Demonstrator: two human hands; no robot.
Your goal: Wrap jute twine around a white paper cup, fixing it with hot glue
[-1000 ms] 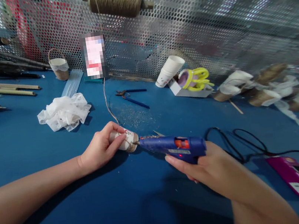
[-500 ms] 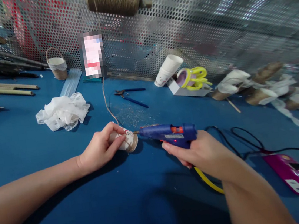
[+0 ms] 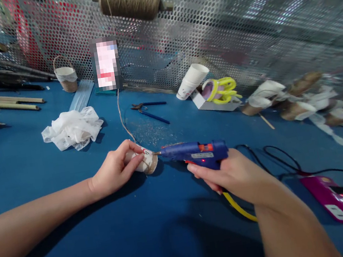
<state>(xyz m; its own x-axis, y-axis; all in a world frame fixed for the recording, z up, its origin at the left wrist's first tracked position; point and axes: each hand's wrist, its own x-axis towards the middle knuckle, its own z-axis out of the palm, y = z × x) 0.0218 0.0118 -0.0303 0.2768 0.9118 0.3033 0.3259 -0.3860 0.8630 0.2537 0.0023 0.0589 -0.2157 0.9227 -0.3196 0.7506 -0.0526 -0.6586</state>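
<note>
My left hand (image 3: 118,168) is closed around a small white paper cup (image 3: 149,161) lying on its side, its base end toward the right. Brown twine (image 3: 121,114) runs down from a large spool (image 3: 129,0) to the cup, and some of it is wrapped near the base. In my right hand (image 3: 230,175) is a blue hot glue gun (image 3: 194,153) with a small red light on. Its nozzle points left and meets the cup's base edge, or comes very close to it. My left palm hides the cup's mouth.
Blue-handled pliers (image 3: 152,110) lie behind the cup. White lace fabric (image 3: 73,128) is bunched on the left, near a twine-wrapped basket (image 3: 66,77). Stacked paper cups (image 3: 192,81) lean at the back. A purple power strip (image 3: 338,200) with a black cord lies at right.
The glue gun's body has shifted very slightly to the right and down, its nozzle still at the cup's base edge. My left hand and the cup stay in place.
</note>
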